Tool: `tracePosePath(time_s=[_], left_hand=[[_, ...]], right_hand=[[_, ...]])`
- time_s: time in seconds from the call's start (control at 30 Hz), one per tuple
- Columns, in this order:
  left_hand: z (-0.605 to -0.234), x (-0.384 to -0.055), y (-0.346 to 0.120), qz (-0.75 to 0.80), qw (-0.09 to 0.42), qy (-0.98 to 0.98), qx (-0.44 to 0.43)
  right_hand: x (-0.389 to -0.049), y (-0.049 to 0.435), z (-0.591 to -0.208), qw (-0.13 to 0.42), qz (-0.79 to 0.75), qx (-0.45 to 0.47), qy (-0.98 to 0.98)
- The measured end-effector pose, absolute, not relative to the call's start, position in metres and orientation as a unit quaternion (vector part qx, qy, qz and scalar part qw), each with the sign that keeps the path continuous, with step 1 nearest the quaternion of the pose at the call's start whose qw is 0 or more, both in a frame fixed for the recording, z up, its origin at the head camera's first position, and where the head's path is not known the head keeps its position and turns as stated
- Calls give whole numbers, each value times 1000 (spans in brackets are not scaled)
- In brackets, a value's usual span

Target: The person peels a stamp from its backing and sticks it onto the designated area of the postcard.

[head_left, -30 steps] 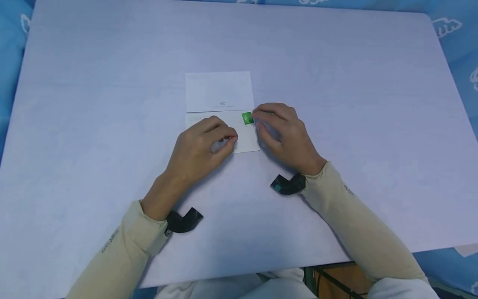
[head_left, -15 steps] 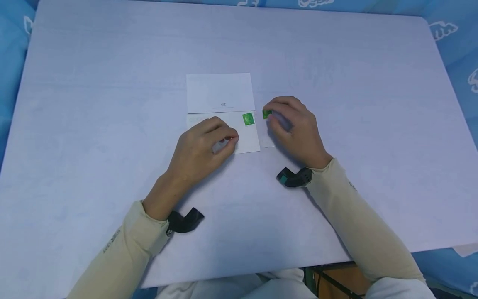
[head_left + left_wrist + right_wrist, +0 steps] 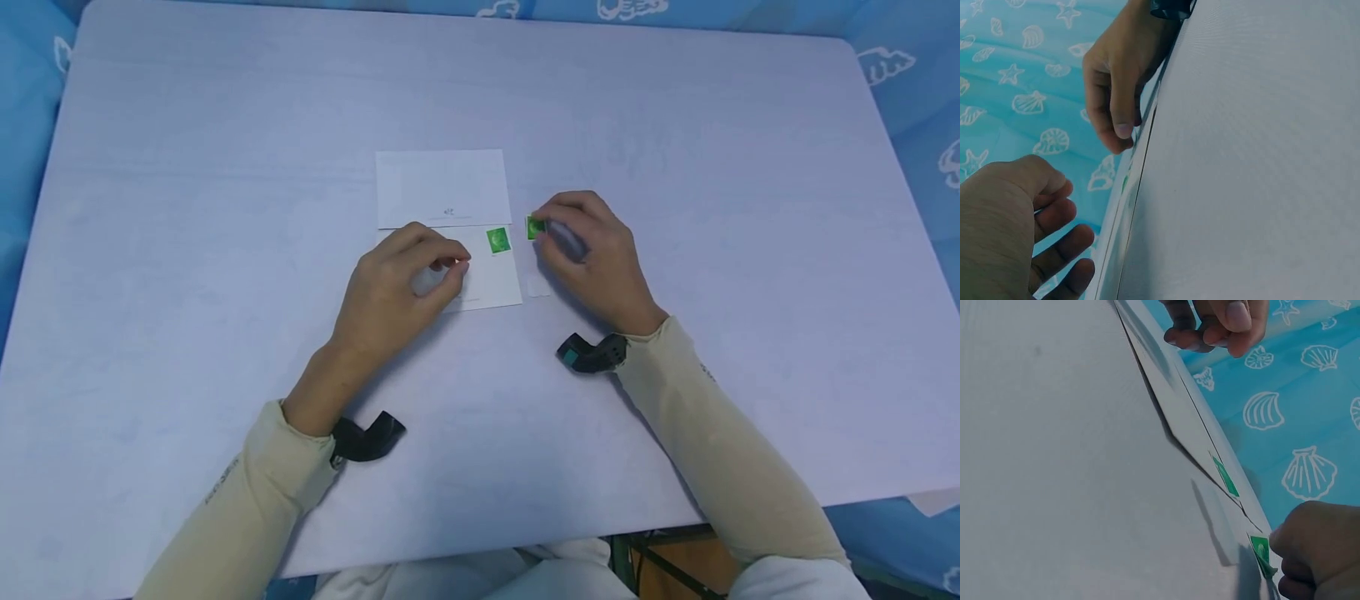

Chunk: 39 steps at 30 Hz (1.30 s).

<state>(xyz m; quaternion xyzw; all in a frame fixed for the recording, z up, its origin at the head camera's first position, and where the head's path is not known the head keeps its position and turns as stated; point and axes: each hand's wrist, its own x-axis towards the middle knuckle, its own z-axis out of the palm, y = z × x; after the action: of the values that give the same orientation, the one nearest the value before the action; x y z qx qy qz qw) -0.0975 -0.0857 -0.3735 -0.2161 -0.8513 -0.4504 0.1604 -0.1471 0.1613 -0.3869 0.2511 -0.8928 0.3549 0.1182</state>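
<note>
A white rectangular piece of stationery [image 3: 491,279], probably an envelope or card, lies flat with a green stamp [image 3: 498,241] at its upper right corner. My left hand [image 3: 393,296] hovers over its left part, index tip and thumb close together, other fingers loosely curled; I see nothing held. Just right of the stationery, my right hand [image 3: 596,258] pinches at a second green stamp [image 3: 1260,550], whose lower corner curls up by the fingers in the right wrist view. A faint pale strip [image 3: 537,285] runs below that stamp, partly hidden by the right hand.
Another white rectangle [image 3: 442,185] with small print lies directly beyond the first, edges meeting. Both sit on a large table [image 3: 712,167] under a pale cover. Blue patterned cloth [image 3: 892,100] surrounds the table. Each wrist carries a black camera mount [image 3: 367,437].
My right hand has moved right, off the stationery's edge, uncovering its stamp and showing the second stamp and pale strip. My left hand has shifted slightly up and left.
</note>
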Motion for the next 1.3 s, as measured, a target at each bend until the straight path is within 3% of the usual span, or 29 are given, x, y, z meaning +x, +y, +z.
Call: tracePosePath(time_s=[0.43,0.77,1.0,1.3], left_hand=[[-380,-99,-87,-457,144,-852,-213],[-383,-100,-86,-448,147,-855,-215],[-383,-100,-86,-449,149,-855,-213],[-383,-100,-85,-454,155,-850,-217]], right_hand=[[-152,167,-392,90,322,252,-908],[-152,166,-392,152,352,221,-897],[-152,165,-393,201,385,246,-866],[-137,149,-374,195,410,224,-862]])
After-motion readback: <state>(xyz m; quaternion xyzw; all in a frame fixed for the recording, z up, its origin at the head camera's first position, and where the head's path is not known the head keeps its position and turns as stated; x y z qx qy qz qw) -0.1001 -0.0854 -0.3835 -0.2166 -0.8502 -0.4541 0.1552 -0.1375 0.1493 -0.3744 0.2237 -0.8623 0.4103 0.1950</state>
